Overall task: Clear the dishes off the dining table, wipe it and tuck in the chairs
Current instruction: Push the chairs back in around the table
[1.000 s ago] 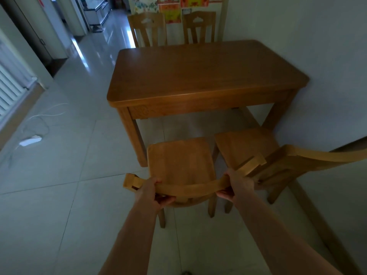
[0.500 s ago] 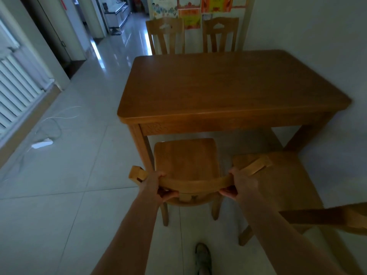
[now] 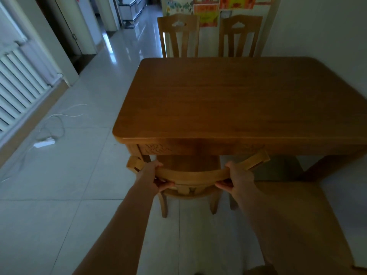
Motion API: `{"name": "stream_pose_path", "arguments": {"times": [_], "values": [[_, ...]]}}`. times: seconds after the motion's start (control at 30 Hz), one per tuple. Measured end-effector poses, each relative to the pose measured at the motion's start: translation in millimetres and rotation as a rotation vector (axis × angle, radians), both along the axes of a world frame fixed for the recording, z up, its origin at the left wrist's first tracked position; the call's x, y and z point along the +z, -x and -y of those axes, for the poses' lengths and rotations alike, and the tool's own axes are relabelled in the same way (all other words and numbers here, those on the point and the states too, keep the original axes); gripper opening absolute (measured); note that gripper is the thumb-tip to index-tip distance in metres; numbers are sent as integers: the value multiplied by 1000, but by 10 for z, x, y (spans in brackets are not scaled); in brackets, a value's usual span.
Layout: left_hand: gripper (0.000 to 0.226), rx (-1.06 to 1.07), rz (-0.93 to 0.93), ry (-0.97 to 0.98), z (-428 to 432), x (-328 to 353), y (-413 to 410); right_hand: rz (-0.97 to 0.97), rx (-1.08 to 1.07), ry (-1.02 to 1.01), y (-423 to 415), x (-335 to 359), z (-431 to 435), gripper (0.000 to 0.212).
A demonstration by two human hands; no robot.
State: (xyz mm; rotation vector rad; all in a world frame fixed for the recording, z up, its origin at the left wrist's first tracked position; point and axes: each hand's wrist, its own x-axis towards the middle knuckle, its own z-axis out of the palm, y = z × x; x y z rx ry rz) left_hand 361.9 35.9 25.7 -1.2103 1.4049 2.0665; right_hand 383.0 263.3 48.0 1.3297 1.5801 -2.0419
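Note:
The wooden dining table fills the middle of the view, its top bare. A wooden chair stands at the near left corner, most of its seat under the table's edge. My left hand grips the left end of the chair's curved top rail. My right hand grips the right end of the same rail. A second chair sits at the near right, its seat out from under the table. Two more chairs stand at the far side, close against the table.
A white wall runs along the table's right side. To the left is open tiled floor with a white power strip and loose cords. A radiator lines the left wall. A hallway opens at the back left.
Both hands have pushed the near left chair forward, so its seat has slid under the table. The view has moved closer to the table.

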Motion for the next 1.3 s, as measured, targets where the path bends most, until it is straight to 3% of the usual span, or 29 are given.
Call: {"name": "stream_pose_path", "arguments": {"times": [0.3, 0.43, 0.67, 1.0, 1.17, 1.3], "values": [[43, -9, -21, 46, 84, 36, 662, 9, 44, 2, 668, 14, 98, 43], [27, 3, -28, 35, 89, 76, 700, 14, 83, 33, 739, 23, 93, 49], [47, 58, -98, -114, -148, 151, 374, 23, 155, 35, 467, 155, 69, 56], [13, -234, -209, -193, -947, 432, -1160, -123, 8, -9, -1040, 328, -287, 23], [14, -392, -183, -221, -1489, 337, -2036, -193, -115, -92, -2132, 342, -746, 35], [15, -533, -154, -264, -1962, 400, -2642, -184, -352, -184, -2741, 475, -1186, 12]]}}
